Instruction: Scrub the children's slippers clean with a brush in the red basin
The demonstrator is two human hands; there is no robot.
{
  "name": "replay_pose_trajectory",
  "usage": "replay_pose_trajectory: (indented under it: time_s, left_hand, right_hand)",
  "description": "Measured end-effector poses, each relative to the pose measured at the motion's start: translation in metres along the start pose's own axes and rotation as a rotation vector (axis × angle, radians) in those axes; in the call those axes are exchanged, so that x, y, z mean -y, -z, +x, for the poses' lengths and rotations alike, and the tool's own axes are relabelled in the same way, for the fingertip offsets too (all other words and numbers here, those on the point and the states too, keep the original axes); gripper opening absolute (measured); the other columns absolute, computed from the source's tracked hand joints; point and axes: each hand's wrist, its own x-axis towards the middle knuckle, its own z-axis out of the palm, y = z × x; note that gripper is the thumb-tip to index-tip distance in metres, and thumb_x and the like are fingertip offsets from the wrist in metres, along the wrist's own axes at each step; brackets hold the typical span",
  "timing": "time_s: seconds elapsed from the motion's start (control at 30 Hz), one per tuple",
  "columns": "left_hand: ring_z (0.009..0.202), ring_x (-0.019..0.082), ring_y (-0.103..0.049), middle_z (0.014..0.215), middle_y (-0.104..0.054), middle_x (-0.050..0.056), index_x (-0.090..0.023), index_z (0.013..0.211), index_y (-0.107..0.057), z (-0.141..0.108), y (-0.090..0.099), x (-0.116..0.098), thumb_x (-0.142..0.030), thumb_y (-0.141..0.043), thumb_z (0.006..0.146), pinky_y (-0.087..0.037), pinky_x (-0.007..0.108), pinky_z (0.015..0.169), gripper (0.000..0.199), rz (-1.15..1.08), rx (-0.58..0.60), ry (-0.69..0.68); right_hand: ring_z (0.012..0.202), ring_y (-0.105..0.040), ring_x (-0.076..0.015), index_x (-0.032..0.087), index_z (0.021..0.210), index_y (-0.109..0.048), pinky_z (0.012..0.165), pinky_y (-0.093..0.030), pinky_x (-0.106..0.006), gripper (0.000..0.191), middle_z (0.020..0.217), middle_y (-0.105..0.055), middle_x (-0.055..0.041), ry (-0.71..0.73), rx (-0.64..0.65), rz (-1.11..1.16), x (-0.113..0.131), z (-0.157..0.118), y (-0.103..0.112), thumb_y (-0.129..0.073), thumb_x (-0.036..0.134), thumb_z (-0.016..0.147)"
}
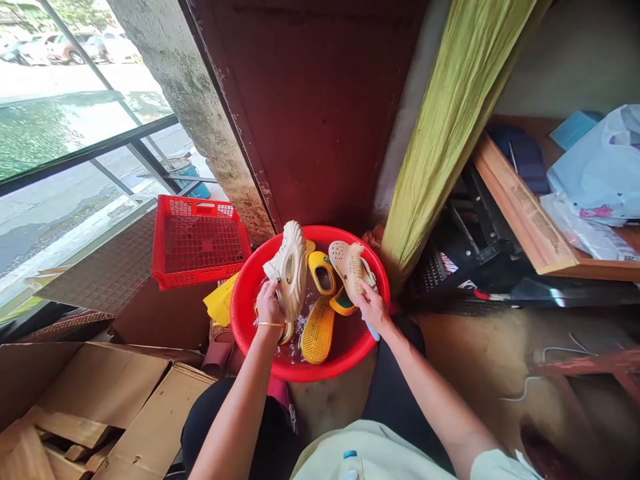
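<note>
In the middle of the frame, the left hand (pixel 270 305) was closed around the lower left edge of a cream clog (pixel 296 267), and this clog stood tilted on its side. The right hand (pixel 374 310) was grasping the lower end of a beige clog (pixel 340 259) with holes in its upper. A ribbed pale piece lay along that clog, close to the fingers; I could not tell if it was a brush or a part of the shoe. A light blue piece (pixel 373 331) showed just below the right hand.

Both clogs looked like moulded foam, so I judge they were light, a little springy and not fragile. Their wet surface was probably slippery. The thick sole edge or the rim of the opening seemed the safest place to take hold, because the thin strap could bend.

The cream clog rose above and to the right of the left hand, and the beige one extended above and to the left of the right hand. Both were over the red basin (pixel 310 373), which held dark water. Between the hands, a yellow clog (pixel 323 272) showed its opening, and lower, a yellow sole (pixel 317 331) was turned up. The red crate (pixel 200 277) was near the basin, to its upper left.
</note>
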Motion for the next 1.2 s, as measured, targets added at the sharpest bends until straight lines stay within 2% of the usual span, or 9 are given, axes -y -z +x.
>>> replay_pose_trajectory:
  time_s: [0.1,0.27,0.47,0.57,0.73,0.9,0.97,1.1,1.2]
  left_hand:
    - [0.066,0.015,-0.053,0.068,-0.057,-0.002,-0.020,0.074,-0.059,0.012,-0.015,-0.016,-0.040,-0.064,0.082,-0.044,0.026,0.065,0.022,0.331,0.024,-0.163]
    - [0.076,0.021,-0.060,0.075,-0.064,0.002,-0.021,0.085,-0.063,0.048,-0.018,-0.029,-0.040,-0.056,0.091,-0.042,0.030,0.070,0.021,0.894,0.077,-0.378]
    - [0.100,0.027,-0.067,0.099,-0.073,0.010,-0.022,0.100,-0.065,0.091,0.000,-0.015,-0.037,-0.050,0.095,-0.046,0.035,0.087,0.021,1.273,0.255,-0.667]
    - [0.108,0.028,-0.067,0.105,-0.074,0.012,-0.023,0.099,-0.066,0.102,0.005,-0.003,-0.033,-0.048,0.096,-0.045,0.038,0.094,0.021,1.344,0.316,-0.715]
    - [0.115,0.030,-0.065,0.119,-0.074,0.013,-0.022,0.107,-0.070,0.095,0.010,0.009,-0.031,-0.052,0.093,-0.043,0.043,0.101,0.025,1.376,0.351,-0.625]
    - [0.122,0.033,-0.061,0.128,-0.069,0.017,-0.018,0.126,-0.063,0.050,0.042,0.003,-0.042,-0.049,0.096,-0.043,0.047,0.103,0.041,1.331,0.126,-0.621]
    - [0.108,0.031,-0.067,0.109,-0.074,0.015,-0.019,0.111,-0.065,0.026,0.063,0.000,-0.050,-0.045,0.098,-0.047,0.042,0.095,0.039,1.402,0.150,-0.463]
    - [0.094,0.032,-0.071,0.093,-0.075,0.012,-0.023,0.091,-0.065,-0.012,0.084,0.010,-0.063,-0.044,0.095,-0.049,0.038,0.080,0.045,1.593,0.395,-0.014]
    - [0.104,0.033,-0.070,0.108,-0.074,0.016,-0.021,0.099,-0.065,-0.019,0.077,0.028,-0.063,-0.048,0.093,-0.050,0.038,0.084,0.046,1.551,0.362,-0.030]
  right_hand:
    - [0.056,-0.068,-0.0184,0.013,0.156,-0.044,0.049,-0.056,-0.027,0.069,0.080,-0.076,-0.0047,-0.055,-0.015,0.048,-0.002,0.004,0.000,-0.044,0.049,0.097]
    - [0.067,-0.070,-0.0190,0.014,0.151,-0.051,0.064,-0.058,-0.028,0.061,0.080,-0.076,-0.0049,0.026,-0.018,0.020,0.004,0.007,-0.003,-0.047,0.043,0.098]
    - [0.079,-0.073,-0.0200,0.022,0.150,-0.054,0.071,-0.059,-0.029,0.056,0.092,-0.078,-0.0044,0.018,-0.047,0.016,0.001,0.010,-0.006,-0.051,0.039,0.097]
    - [0.087,-0.074,-0.0223,0.021,0.149,-0.055,0.075,-0.060,-0.031,0.055,0.098,-0.079,-0.0062,0.038,-0.035,0.001,-0.001,0.010,-0.008,-0.051,0.038,0.097]
    - [0.108,-0.073,-0.0241,0.020,0.150,-0.054,0.094,-0.058,-0.035,0.054,0.124,-0.075,-0.0099,0.104,-0.002,-0.034,-0.005,0.009,-0.011,-0.051,0.037,0.099]
    - [0.127,-0.065,-0.0240,0.021,0.152,-0.052,0.107,-0.053,-0.038,0.054,0.142,-0.066,-0.0100,0.157,0.019,-0.063,-0.004,0.005,-0.014,-0.049,0.036,0.101]
    - [0.129,-0.064,-0.0244,0.021,0.152,-0.053,0.109,-0.052,-0.038,0.053,0.145,-0.064,-0.0099,0.182,0.051,-0.103,-0.001,0.001,-0.016,-0.049,0.033,0.100]
    - [0.123,-0.067,-0.0243,0.026,0.152,-0.054,0.106,-0.053,-0.036,0.052,0.142,-0.067,-0.0072,0.208,0.280,-0.260,0.009,-0.012,-0.031,-0.052,0.031,0.100]
    - [0.118,-0.070,-0.0257,0.034,0.152,-0.053,0.101,-0.054,-0.037,0.052,0.137,-0.071,-0.0041,0.191,0.491,-0.408,0.014,-0.020,-0.043,-0.054,0.034,0.100]
